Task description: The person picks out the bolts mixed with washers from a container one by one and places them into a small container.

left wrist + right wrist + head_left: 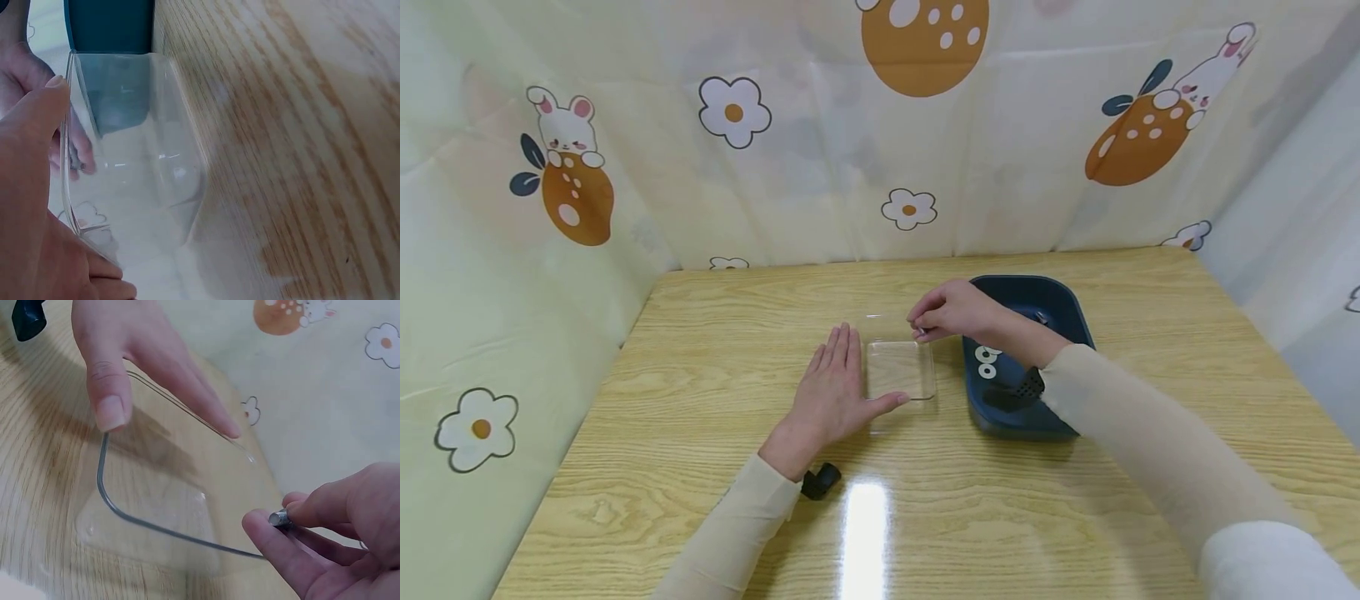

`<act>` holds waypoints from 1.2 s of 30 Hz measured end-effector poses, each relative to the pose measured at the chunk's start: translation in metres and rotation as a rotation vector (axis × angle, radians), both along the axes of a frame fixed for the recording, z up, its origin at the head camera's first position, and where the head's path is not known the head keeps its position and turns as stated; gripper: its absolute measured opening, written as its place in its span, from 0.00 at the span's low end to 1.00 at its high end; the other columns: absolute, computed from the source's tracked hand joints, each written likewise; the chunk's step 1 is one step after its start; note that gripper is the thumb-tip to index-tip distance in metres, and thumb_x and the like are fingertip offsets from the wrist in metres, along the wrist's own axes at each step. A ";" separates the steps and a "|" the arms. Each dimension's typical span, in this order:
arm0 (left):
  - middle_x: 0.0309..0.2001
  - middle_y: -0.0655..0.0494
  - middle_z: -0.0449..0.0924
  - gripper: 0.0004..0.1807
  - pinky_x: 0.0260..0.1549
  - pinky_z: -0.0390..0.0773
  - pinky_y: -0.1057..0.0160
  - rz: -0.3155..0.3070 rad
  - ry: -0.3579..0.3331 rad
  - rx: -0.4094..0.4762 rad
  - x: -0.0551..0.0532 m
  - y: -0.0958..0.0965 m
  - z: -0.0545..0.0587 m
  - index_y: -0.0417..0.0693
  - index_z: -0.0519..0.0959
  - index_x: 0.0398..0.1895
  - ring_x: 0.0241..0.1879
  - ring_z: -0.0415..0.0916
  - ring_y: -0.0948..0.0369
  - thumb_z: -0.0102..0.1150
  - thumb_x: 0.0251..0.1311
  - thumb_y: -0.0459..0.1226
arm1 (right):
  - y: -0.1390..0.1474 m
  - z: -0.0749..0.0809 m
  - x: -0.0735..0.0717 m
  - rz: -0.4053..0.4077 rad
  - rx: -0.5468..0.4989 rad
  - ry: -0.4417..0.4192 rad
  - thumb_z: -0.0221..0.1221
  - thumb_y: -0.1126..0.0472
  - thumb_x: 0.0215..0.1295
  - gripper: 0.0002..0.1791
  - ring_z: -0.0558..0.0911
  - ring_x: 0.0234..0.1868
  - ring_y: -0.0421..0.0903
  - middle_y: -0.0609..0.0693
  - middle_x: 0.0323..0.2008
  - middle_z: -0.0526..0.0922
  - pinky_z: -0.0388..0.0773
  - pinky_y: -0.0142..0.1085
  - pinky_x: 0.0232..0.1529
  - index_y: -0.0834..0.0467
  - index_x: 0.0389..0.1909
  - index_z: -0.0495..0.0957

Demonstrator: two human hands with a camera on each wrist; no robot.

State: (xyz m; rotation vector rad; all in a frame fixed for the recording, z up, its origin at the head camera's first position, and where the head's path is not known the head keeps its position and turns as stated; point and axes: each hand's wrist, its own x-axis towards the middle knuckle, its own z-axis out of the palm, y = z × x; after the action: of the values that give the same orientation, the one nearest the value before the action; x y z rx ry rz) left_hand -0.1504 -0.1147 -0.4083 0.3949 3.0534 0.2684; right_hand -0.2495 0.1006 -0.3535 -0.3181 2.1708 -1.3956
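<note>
Metal piece (279,518) in right hand (958,308), open-rimmed clear container (897,371), narrow gap to navy bin (1024,427)

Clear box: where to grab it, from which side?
I'd pinch the left wall of the box high up at the rim, coming from the left. It stands upright with an open top and a thin rim, so fingers could go outside, thumb inside. The tub probably crowds the right side; the left hand lies along the left.
</note>
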 end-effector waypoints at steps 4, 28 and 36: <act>0.79 0.38 0.40 0.67 0.77 0.48 0.48 0.006 0.002 0.000 0.000 0.000 0.000 0.34 0.41 0.78 0.80 0.37 0.47 0.39 0.54 0.79 | -0.008 -0.003 -0.001 -0.004 0.016 -0.014 0.54 0.70 0.71 0.12 0.87 0.47 0.54 0.68 0.51 0.81 0.81 0.48 0.57 0.70 0.51 0.79; 0.80 0.39 0.39 0.67 0.77 0.49 0.48 0.054 -0.007 0.035 -0.001 0.004 -0.002 0.35 0.40 0.79 0.80 0.37 0.48 0.41 0.54 0.78 | -0.036 -0.006 0.003 0.153 0.222 0.023 0.55 0.69 0.69 0.18 0.81 0.50 0.46 0.63 0.56 0.81 0.78 0.44 0.62 0.70 0.58 0.77; 0.80 0.38 0.39 0.67 0.77 0.49 0.48 0.031 -0.004 0.033 0.001 0.003 0.002 0.34 0.41 0.78 0.80 0.37 0.47 0.41 0.54 0.78 | -0.031 -0.003 0.003 0.155 0.143 -0.034 0.50 0.70 0.71 0.21 0.80 0.60 0.54 0.67 0.61 0.75 0.76 0.44 0.63 0.71 0.62 0.72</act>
State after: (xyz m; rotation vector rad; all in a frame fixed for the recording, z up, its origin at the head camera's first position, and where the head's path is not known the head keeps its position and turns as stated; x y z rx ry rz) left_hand -0.1497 -0.1121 -0.4062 0.3492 3.0571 0.3207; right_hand -0.2466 0.0692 -0.3561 -0.3967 2.1557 -1.1469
